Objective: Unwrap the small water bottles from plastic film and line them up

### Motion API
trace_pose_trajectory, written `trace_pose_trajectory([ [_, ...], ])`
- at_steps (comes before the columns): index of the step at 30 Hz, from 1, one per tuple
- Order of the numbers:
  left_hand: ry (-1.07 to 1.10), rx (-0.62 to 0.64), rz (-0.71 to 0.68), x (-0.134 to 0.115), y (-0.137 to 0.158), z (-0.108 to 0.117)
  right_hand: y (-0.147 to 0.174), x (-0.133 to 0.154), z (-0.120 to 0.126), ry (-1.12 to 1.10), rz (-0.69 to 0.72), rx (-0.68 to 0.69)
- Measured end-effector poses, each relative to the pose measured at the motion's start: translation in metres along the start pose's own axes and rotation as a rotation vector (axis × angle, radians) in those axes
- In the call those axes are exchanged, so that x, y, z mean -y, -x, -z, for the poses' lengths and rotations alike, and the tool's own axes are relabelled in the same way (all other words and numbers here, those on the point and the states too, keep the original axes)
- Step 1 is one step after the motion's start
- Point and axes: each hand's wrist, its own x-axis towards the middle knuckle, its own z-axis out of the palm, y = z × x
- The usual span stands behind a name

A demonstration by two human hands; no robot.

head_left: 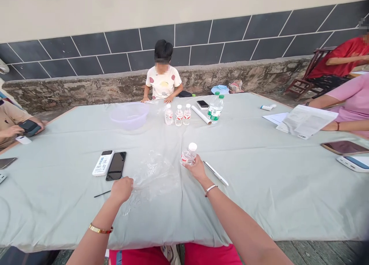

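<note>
My right hand point(196, 168) is closed around a small clear bottle point(188, 156) with a white cap and a red-and-white label; the bottle is upright, slightly tilted. Beside that hand lies a white pen point(216, 173). My left hand point(122, 189) is a closed fist gripping the edge of a crumpled clear plastic bag point(155, 174), which lies spread on the cloth between both hands. Just beyond the left hand are a black phone point(116, 166) and a white power bank point(103, 163). A thin dark stick point(102, 194) pokes out beside the left wrist.
Across the grey-green tablecloth point(245, 203) stand several small white-capped bottles point(178, 116), a translucent purple basin point(131, 117), a white roll point(201, 115) and green-capped bottles point(216, 109). A person point(163, 80) sits opposite. Others sit at both sides, one beside papers point(307, 121).
</note>
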Motion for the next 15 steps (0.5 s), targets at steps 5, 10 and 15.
trace_pose_trajectory([
  [5,0.238,0.104,-0.101,-0.014,0.018,0.018,0.003,0.011,0.005,0.206,0.048,-0.019],
  [10,0.775,0.178,-0.298,-0.046,0.046,0.045,0.063,0.062,0.017,0.211,0.244,0.050],
  [15,1.245,0.287,-0.474,-0.076,0.069,0.070,0.114,0.108,-0.010,0.060,0.428,0.749],
])
